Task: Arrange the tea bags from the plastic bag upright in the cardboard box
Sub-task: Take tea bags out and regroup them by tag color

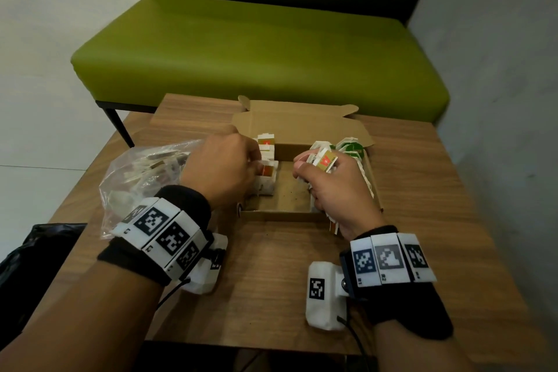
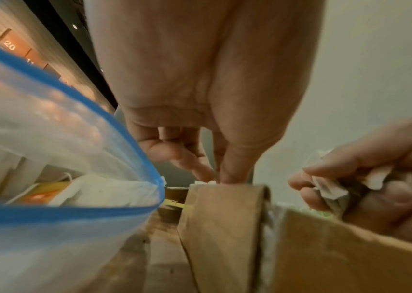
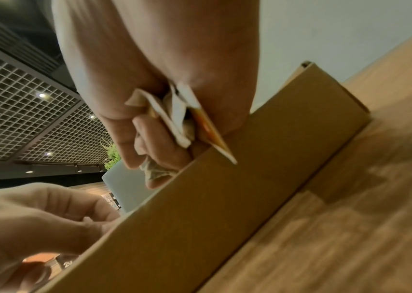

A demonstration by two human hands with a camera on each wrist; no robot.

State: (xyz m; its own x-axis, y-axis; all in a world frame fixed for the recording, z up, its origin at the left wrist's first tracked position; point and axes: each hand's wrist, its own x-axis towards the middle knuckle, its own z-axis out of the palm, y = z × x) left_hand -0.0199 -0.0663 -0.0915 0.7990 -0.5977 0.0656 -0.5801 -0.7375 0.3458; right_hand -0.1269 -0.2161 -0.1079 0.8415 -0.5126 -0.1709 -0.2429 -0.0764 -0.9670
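An open cardboard box lies on the wooden table. A row of white tea bags with red-orange tags stands upright along its left wall. Green-tagged tea bags fill its far right. My left hand reaches into the left side and pinches the top of a tea bag in that row. My right hand hovers over the right half and grips a bundle of tea bags, also seen as tea bags in the right wrist view. The plastic bag with more tea bags lies left of the box.
The box lid stands open at the back. A green bench sits beyond the table's far edge, and a grey wall runs along the right. A black bag lies off the table's left front corner. Bare table stretches before the box.
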